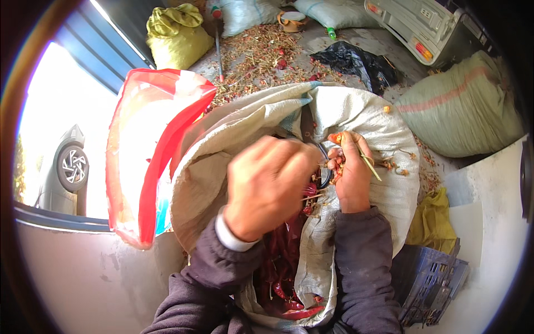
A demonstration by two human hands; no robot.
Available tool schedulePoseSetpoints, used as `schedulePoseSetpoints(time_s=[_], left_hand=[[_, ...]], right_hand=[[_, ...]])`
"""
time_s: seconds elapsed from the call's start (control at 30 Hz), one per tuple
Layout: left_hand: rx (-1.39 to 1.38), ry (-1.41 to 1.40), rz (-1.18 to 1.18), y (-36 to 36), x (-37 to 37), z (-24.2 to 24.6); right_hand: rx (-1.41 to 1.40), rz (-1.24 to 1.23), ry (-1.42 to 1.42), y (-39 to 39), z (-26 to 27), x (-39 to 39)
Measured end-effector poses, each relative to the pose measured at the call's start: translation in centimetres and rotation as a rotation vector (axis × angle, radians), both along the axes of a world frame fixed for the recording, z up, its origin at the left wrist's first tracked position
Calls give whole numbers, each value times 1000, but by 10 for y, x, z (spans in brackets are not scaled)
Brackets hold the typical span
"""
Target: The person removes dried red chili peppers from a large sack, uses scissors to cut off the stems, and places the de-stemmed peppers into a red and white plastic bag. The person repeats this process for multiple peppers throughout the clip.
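Before me stands a white woven sack (363,100) with its mouth rolled down, holding dried red chilli peppers (283,250). My left hand (269,183) is blurred above the sack's mouth, its fingers curled and turned away, so whether it holds anything is hidden. Close by on its right, my right hand (352,167) grips small orange-red chilli stem ends with green stalks (370,165) between thumb and fingers. Part of a dark ring-shaped handle (325,167) shows between the hands. Loose stem pieces (394,165) lie on the sack's folded rim.
A red and white plastic bag (158,158) stands at the left. Behind are a yellow sack (179,46), scattered stems (263,54) and a black plastic bag (354,62). A full green sack (463,104) sits at the right, above a blue plastic crate (434,279).
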State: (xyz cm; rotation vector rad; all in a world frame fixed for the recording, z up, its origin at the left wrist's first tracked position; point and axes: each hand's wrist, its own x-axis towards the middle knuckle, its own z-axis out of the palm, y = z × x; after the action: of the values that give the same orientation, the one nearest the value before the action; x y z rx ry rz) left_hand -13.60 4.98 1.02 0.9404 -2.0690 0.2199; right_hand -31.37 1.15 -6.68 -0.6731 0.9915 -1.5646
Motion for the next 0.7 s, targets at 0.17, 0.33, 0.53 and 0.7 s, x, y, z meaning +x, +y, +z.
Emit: schedulePoseSetpoints(time_s=[0.17,0.33,0.53,0.7], left_hand=[[-40,-161,858,-18,104,65],[30,-122,756,-19,94,59],[359,128,40,-55,-23,-6],[724,468,-42,-65,-19,-63]], right_hand=[[-32,44,-23,4,4,2],[-57,138,-112,6,4,3],[64,124,-391,0,-1,-6],[111,143,-568,-9,-6,-9]])
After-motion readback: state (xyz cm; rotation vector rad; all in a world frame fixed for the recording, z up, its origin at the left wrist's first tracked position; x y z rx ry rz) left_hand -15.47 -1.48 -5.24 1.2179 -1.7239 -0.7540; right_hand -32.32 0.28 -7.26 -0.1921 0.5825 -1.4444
